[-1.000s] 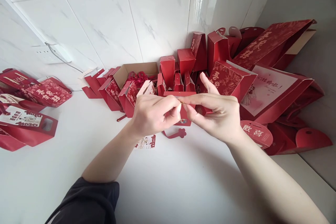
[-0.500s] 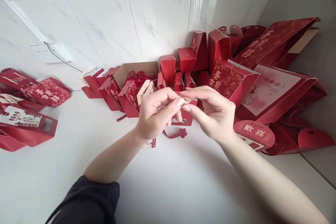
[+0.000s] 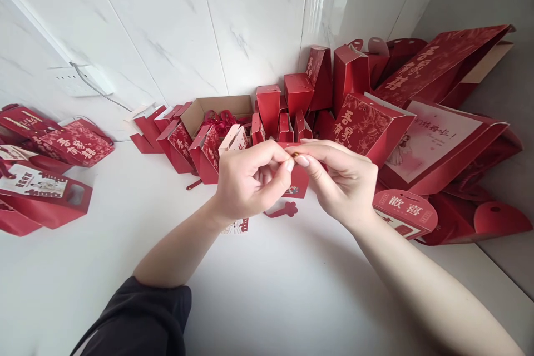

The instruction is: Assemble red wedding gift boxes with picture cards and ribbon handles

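Observation:
My left hand (image 3: 252, 181) and my right hand (image 3: 342, 181) meet fingertip to fingertip above the white table. Between them is a tiny gold-coloured piece (image 3: 295, 154), mostly covered by the fingers. Each thumb presses against its index finger around it. Just behind the hands stands a red box (image 3: 294, 181) with a small picture on its front, partly hidden. A red strip with a flower-shaped end (image 3: 291, 209) lies below them on the table, and a printed card (image 3: 237, 226) shows beside my left wrist.
Red gift boxes (image 3: 362, 128) crowd the right side and the wall. An open cardboard box (image 3: 194, 114) holds red ribbons. More red boxes (image 3: 79, 144) lie at the left, below a wall socket with a cable (image 3: 95, 89).
The fingertips have closed more tightly around the gold-coloured piece, which shows less now. My left fingers have curled in, uncovering more of the red box behind. The view has shifted slightly.

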Demonstrator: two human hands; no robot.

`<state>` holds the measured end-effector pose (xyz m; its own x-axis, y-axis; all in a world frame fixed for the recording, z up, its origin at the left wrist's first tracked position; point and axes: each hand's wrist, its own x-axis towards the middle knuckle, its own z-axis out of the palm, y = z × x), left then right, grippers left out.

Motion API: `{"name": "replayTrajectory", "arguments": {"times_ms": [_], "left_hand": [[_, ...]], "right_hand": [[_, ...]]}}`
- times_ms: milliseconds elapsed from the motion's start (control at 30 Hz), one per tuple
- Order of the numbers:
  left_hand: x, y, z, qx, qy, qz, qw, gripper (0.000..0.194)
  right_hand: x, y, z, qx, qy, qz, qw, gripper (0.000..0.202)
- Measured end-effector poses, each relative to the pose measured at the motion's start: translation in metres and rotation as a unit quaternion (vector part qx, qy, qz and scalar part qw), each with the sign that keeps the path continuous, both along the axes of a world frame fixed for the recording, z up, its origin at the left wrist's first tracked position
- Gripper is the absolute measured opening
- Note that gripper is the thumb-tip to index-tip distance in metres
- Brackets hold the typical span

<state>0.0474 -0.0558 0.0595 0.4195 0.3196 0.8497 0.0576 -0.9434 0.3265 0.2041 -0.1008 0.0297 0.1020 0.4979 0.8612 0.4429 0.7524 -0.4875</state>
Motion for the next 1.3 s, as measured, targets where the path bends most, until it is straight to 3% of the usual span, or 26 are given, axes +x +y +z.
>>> {"name": "replayTrajectory", "arguments": {"times_ms": [133,333,467,600,733,767,833,967,1033,1133,1233,1300], "left_hand": [[-0.002,-0.001,0.000,0.044,0.014,0.046,0.998,0.013],[-0.011,0.005,0.009,0.000,0.090,0.037,0.995,0.012],[-0.030,0.016,0.024,0.007,0.195,0.043,0.980,0.011],[-0.044,0.022,0.032,0.026,0.214,0.105,0.971,0.016],[-0.042,0.026,0.030,0.004,0.236,0.105,0.966,0.018],[-0.041,0.028,0.029,-0.006,0.260,0.105,0.960,0.017],[-0.040,0.034,0.025,-0.026,0.325,0.109,0.939,0.016],[-0.045,0.050,0.018,-0.043,0.404,0.164,0.899,0.018],[-0.046,0.053,0.016,-0.052,0.395,0.193,0.897,0.018],[-0.045,0.050,0.017,-0.056,0.392,0.182,0.900,0.015],[-0.040,0.044,0.019,-0.040,0.386,0.161,0.908,0.021],[-0.038,0.042,0.020,-0.030,0.374,0.159,0.913,0.022]], "right_hand": [[0.000,-0.001,0.001,-0.006,0.012,0.013,1.000,0.016],[0.001,0.003,0.000,-0.013,0.039,0.016,0.999,0.011],[0.007,0.010,-0.004,-0.091,0.064,0.103,0.988,0.009],[0.004,0.021,-0.025,-0.277,-0.110,0.206,0.932,0.009],[-0.016,0.031,-0.061,-0.354,-0.372,0.171,0.841,0.019],[-0.021,0.033,-0.068,-0.366,-0.413,0.168,0.817,0.019],[-0.025,0.034,-0.077,-0.374,-0.437,0.168,0.801,0.020],[-0.021,0.032,-0.072,-0.387,-0.450,0.161,0.789,0.019],[-0.020,0.029,-0.064,-0.392,-0.454,0.138,0.788,0.018],[-0.027,0.022,-0.058,-0.346,-0.458,0.115,0.811,0.019],[-0.043,0.016,-0.069,-0.239,-0.456,0.161,0.842,0.033],[-0.054,0.014,-0.085,-0.201,-0.468,0.172,0.843,0.048]]}}
